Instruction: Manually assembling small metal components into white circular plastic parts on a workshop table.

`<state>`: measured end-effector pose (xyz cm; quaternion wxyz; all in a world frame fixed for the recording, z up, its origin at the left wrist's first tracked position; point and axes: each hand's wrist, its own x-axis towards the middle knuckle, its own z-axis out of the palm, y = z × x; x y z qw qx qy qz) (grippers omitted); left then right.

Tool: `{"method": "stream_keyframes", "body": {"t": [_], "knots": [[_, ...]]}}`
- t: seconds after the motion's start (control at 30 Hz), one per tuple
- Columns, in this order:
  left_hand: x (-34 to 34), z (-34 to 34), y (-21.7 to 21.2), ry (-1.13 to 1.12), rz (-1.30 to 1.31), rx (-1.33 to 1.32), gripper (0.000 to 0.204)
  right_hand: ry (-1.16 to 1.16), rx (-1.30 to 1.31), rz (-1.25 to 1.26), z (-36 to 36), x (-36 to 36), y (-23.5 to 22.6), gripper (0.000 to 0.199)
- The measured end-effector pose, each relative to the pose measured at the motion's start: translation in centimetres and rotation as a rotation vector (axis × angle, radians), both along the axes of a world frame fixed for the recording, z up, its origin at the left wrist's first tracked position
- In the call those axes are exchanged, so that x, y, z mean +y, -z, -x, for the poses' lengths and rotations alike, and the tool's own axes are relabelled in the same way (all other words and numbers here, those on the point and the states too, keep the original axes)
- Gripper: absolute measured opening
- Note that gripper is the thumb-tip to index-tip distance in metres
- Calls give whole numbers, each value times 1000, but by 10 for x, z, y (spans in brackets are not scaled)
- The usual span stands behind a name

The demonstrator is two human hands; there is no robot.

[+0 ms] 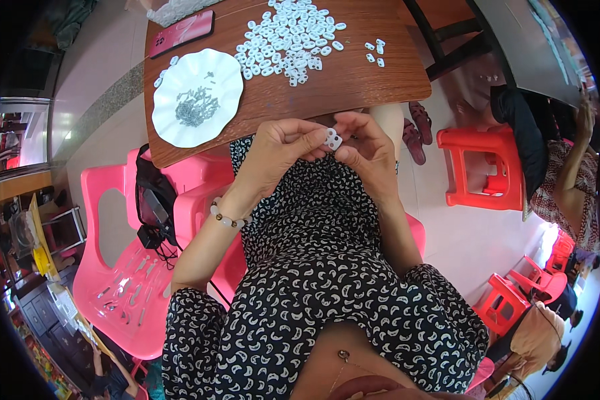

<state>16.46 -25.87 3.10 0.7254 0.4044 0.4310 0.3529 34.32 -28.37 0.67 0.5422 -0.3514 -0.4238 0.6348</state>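
Just past the table's near edge, above my lap, a small white plastic piece with round holes (333,139) is held up between my hands. My left hand (283,150) pinches its left side between thumb and fingers. On the other side, the curled fingers and thumb of my right hand (370,153) close in around its right edge. Anything tiny between those fingertips is too small to make out. Similar white plastic pieces (287,33) lie in a wide heap on the table. A white scalloped plate (167,83) holds a pile of small grey metal pins or screws (197,107).
The brown wooden table (373,87) also carries a pink phone (181,33) and several separate white pieces (375,53) at right. A pink chair (123,287) with metal strips and a black bag (155,200) stands left. Red stools (483,167) and other people are at right.
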Motion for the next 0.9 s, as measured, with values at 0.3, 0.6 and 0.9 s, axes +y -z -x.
{"method": "stream_keyframes", "body": {"t": [0.3, 0.6, 0.9], "knots": [[-2, 0, -8, 27, 21, -52, 26, -68, -24, -191, 3, 6, 5, 39], [-6, 3, -7, 34, 143, -109, 26, -22, -6, -216, 7, 1, 10, 37], [-6, 1, -3, 61, 170, -123, 25, -28, 15, -178, 4, 1, 6, 37]]}}
